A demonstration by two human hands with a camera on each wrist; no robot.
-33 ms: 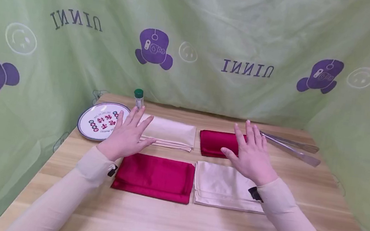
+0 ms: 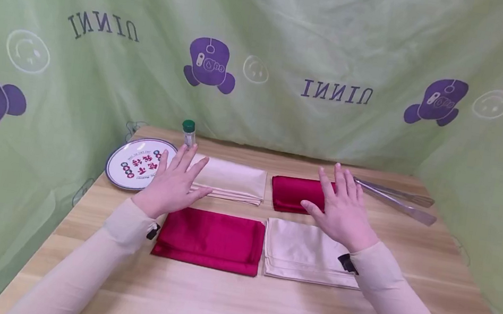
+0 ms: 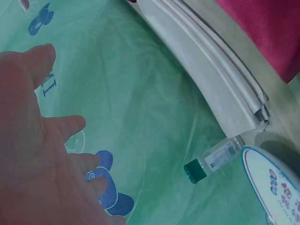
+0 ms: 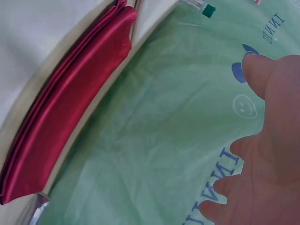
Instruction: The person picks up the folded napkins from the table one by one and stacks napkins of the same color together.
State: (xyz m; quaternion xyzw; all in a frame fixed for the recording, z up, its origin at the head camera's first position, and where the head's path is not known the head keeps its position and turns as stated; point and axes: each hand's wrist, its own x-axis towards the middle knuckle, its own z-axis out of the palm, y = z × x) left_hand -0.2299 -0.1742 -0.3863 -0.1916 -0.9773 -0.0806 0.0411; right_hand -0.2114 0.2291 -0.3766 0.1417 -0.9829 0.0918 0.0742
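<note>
Both hands hover above the table with fingers spread and nothing held. My left hand [image 2: 172, 183] is between the white plate [image 2: 122, 155] with red lettering and a folded cream cloth [image 2: 236, 180], partly covering both. Just beyond its fingertips is a small clear bottle [image 2: 189, 138] with a green cap. My right hand [image 2: 346, 216] overlaps the right end of a folded red cloth [image 2: 293, 195]. Nearer lie another folded red cloth [image 2: 211, 240] and another folded cream cloth [image 2: 303, 250], the latter partly hidden by the right wrist. In the wrist views, the palms touch nothing.
Metal tongs [image 2: 395, 200] lie at the back right of the wooden table [image 2: 211, 307], past the right hand. A green printed curtain [image 2: 288, 33] encloses the back and both sides.
</note>
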